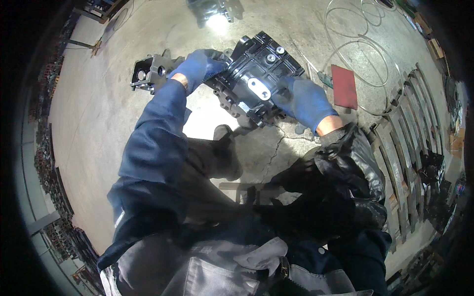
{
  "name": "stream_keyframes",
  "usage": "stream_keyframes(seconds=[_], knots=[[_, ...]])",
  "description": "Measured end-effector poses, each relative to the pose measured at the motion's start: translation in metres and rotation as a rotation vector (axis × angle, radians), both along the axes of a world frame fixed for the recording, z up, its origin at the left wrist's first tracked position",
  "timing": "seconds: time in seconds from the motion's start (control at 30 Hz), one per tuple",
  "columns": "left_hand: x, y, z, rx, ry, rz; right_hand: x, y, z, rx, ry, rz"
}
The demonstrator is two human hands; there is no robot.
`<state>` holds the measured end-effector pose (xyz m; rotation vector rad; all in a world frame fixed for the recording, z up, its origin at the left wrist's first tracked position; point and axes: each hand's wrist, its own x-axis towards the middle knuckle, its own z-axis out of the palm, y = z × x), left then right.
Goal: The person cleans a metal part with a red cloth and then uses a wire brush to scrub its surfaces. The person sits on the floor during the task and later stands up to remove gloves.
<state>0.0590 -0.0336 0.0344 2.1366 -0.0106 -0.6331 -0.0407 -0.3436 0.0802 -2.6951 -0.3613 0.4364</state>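
A black metal housing, ribbed and boxy with a pale oval two-holed face, is held between my two gloved hands in front of me. At its left end my left hand, in a blue glove, is closed round the edge. My right hand, also in a blue glove, grips its right side; its fingertips are partly hidden against the casting. Beyond my left wrist lies a smaller grey-black cast part with round openings. Whether it touches the housing is hidden by my left hand.
A red rectangular sheet lies on the concrete floor beside my right hand. Clear hose loops behind it. A slatted wooden pallet stands at right. Dark parts line the left side. Another dark casting sits far ahead.
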Motion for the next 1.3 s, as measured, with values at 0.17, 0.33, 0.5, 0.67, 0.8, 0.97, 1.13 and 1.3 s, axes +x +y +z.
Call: stream_keyframes(seconds=[0.17, 0.33, 0.5, 0.67, 0.8, 0.97, 1.13, 1.3], knots=[[0.021, -0.023, 0.011, 0.428, -0.227, -0.263, 0.011, 0.004, -0.009, 0.004, -0.050, -0.005], [0.032, -0.030, 0.017, 0.584, -0.334, -0.312, 0.012, 0.006, -0.012, 0.038, -0.083, -0.025], [0.019, -0.026, 0.014, 0.520, -0.345, -0.219, 0.011, 0.008, -0.011, 0.024, -0.020, -0.017], [0.009, -0.039, 0.020, 0.306, -0.479, -0.202, 0.009, 0.010, -0.008, 0.026, -0.090, 0.017], [0.013, -0.062, 0.033, 0.424, -0.516, -0.247, 0.009, 0.013, -0.007, -0.014, -0.056, 0.006], [0.001, -0.051, 0.035, 0.340, -0.554, -0.139, 0.010, 0.025, -0.006, -0.041, 0.031, 0.004], [0.017, 0.029, 0.010, -0.334, -0.299, -0.060, 0.008, 0.025, -0.003, 0.030, 0.001, 0.001], [-0.036, 0.077, -0.066, -0.175, 0.090, -0.108, 0.006, 0.023, -0.015, 0.093, 0.109, -0.247]])
